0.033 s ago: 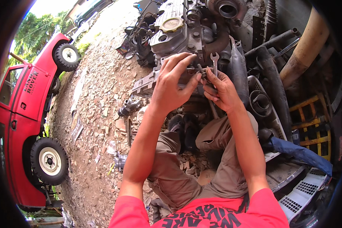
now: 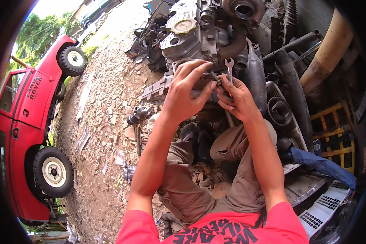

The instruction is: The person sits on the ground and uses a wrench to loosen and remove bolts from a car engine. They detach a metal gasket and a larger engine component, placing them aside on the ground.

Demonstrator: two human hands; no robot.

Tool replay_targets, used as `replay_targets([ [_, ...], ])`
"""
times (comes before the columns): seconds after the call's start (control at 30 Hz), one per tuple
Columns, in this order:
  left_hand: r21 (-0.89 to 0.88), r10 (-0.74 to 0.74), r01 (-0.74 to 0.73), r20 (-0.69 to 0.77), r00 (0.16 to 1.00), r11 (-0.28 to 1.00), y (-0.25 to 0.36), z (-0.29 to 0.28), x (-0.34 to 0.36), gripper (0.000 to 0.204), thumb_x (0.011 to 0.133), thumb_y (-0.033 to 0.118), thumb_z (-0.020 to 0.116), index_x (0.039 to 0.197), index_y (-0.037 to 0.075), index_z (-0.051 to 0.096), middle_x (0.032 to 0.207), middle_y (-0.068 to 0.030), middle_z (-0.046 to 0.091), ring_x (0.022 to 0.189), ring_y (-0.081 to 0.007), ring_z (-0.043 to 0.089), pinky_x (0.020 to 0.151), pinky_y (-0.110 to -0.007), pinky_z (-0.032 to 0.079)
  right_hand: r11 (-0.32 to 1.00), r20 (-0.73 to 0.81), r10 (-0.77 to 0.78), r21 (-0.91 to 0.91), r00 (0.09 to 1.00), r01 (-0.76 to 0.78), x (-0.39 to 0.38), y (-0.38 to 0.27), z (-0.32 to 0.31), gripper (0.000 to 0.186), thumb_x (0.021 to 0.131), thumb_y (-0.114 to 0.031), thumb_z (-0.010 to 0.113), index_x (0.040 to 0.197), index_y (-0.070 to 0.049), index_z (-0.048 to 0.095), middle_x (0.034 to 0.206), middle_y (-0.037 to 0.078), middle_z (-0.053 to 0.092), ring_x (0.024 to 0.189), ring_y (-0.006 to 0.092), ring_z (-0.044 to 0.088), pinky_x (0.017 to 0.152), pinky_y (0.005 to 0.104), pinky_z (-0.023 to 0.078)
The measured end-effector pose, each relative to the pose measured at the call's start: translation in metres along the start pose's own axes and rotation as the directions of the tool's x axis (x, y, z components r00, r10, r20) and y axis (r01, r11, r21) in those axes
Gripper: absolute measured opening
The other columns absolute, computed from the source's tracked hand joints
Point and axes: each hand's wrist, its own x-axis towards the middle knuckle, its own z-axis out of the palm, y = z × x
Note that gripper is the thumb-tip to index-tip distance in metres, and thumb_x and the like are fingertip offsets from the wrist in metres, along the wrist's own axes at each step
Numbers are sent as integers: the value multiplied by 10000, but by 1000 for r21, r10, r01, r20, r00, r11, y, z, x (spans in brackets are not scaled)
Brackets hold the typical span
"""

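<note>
My right hand [image 2: 238,97] is closed around an open-end wrench [image 2: 229,67], whose jaw points up beyond the fingers. Between its thumb and fingers it also pinches a small dark metal piece [image 2: 214,77] that looks like a bolt. Just left of that piece is my left hand [image 2: 185,89], fingers apart and curved. Its thumb tip comes close to the piece; whether they touch I cannot tell. Right behind both hands stands a grey engine [image 2: 183,42] with a beige oil filler cap [image 2: 183,26] on top. Part of its near side is hidden by the hands.
Stony ground [image 2: 97,118] stretches left toward a red vehicle [image 2: 32,93]. A metal part [image 2: 138,114] lies left of my forearm, another [image 2: 129,173] lower down. On the right are dark pipes [image 2: 290,77], a white crate [image 2: 325,205], a yellow frame [image 2: 333,134] and a thick pole [image 2: 327,49].
The small metal piece has tilted slightly between my right fingers, and my left fingertips have shifted a little downward. The wrench stays in my right hand.
</note>
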Motion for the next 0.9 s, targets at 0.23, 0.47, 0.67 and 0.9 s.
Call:
replay_targets([
  [0.23, -116, -114, 134, 171, 979, 984, -4, -6, -18, 251, 768, 87, 826, 996, 49, 728, 907, -64, 720, 830, -197, 683, 748, -320, 528, 996, 35, 65, -65, 997, -63, -13, 12, -5, 281, 1019, -291, 594, 1101, -32, 663, 795, 3, 622, 479, 9, 363, 414, 196, 268],
  [0.47, -251, -188, 229, 177, 966, 941, -3, 8, -16, 204, 788, 32, 795, 983, 34, 735, 922, -68, 732, 819, -173, 688, 714, -301, 544, 959, -90, -172, -241, 981, 146, -31, 2, -2, 267, 1004, -236, 623, 1166, -29, 670, 800, 4, 642, 507, 5, 400, 437, 198, 271],
  [0.67, -225, -53, 90, 165, 985, 970, 3, 17, 3, 171, 832, 14, 746, 1002, 34, 735, 910, -81, 730, 800, -190, 693, 698, -296, 542, 918, -173, -308, -311, 936, 245, -31, 4, -6, 238, 973, -185, 667, 1152, -28, 674, 816, 21, 680, 515, 12, 441, 435, 194, 300],
  [0.9, -407, -289, 240, -63, 955, 881, 5, 23, 12, 74, 930, 48, 677, 976, 7, 719, 822, -64, 717, 725, -122, 660, 670, -263, 509, 936, -246, -328, -215, 912, 279, -32, 4, -8, 240, 966, -175, 674, 1153, -25, 673, 834, 41, 694, 511, 14, 445, 435, 190, 308],
])
